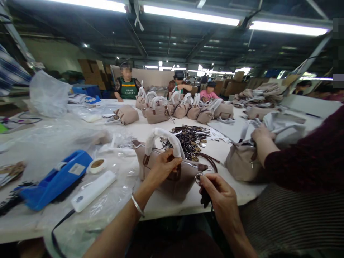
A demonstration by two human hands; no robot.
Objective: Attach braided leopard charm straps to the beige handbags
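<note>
A beige handbag (174, 186) with brown leather tabs stands before me, its handle (158, 132) wrapped in white padding. My left hand (165, 166) pinches the near end of that wrapped handle. By the bag's right end, my right hand (221, 195) is closed on a metal ring (198, 178) with a dark hanging piece (205, 199) below it, seemingly a bag charm. The ring is close to the metal loop (209, 167) at the bag's corner; I cannot tell whether they touch. Behind the bag lies a pile of dark straps and charms (189, 141).
A blue tape dispenser (57, 181), a tape roll (96, 165) and a white corded device (92, 191) lie on plastic at left. On the right, a co-worker's hand (263, 136) touches another handbag (243, 163). Several wrapped bags (157, 114) stand farther back, with people behind.
</note>
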